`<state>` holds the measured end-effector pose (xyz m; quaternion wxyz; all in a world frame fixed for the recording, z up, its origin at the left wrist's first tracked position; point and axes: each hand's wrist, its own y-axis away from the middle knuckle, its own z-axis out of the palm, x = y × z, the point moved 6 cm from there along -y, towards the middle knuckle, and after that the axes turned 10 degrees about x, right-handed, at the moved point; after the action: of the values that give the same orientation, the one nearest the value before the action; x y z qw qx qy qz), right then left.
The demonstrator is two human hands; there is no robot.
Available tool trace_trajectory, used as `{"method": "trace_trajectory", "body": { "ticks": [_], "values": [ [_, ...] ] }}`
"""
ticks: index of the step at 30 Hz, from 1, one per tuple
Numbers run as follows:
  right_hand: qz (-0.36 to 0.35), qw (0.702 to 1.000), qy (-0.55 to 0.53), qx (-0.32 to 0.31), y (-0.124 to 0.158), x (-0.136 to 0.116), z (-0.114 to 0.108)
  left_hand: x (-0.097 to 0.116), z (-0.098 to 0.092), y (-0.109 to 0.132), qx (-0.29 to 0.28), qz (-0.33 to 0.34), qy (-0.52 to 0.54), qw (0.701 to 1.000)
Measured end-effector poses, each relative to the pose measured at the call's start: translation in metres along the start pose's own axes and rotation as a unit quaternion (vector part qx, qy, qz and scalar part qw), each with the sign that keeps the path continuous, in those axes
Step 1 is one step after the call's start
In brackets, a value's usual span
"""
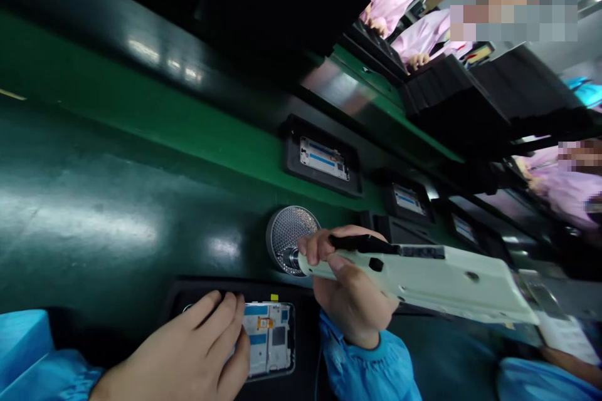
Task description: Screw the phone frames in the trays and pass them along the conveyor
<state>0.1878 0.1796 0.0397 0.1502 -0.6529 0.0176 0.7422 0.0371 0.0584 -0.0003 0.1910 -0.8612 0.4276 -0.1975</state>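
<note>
A pale green electric screwdriver is in my right hand, whose fingers wrap round its front part near the black lever. Its metal nose reaches over a round dish with a perforated, dimpled top; the bit's tip is hard to make out. My left hand lies palm down over the left part of a phone frame, with its fingers stretched along it and touching it. The frame has blue strips, an orange flex piece and a yellow tab at its upper edge. It sits in a black tray.
Beyond the dish, a black tray with another phone frame stands on a green strip. More such trays line up to the right. Black bins stand farther back. Co-workers in pink sleeves are across; a blue sleeve shows at lower right.
</note>
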Motion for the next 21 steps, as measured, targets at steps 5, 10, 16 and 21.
{"method": "trace_trajectory", "body": {
  "ticks": [5,10,16,21],
  "values": [
    [-0.009,1.000,-0.006,-0.013,0.002,0.003,-0.003,-0.003,-0.003,-0.001,0.012,0.000,0.013,1.000],
    [-0.008,1.000,-0.001,-0.005,0.002,0.003,-0.003,-0.004,-0.006,-0.005,0.024,-0.007,0.010,1.000],
    [0.000,0.999,-0.022,0.030,0.009,-0.032,-0.008,-0.003,-0.010,-0.005,0.020,0.003,0.010,1.000],
    [0.034,0.998,0.042,-0.024,0.038,-0.051,-0.003,0.000,-0.013,-0.003,0.013,0.031,0.026,0.999]
  ]
}}
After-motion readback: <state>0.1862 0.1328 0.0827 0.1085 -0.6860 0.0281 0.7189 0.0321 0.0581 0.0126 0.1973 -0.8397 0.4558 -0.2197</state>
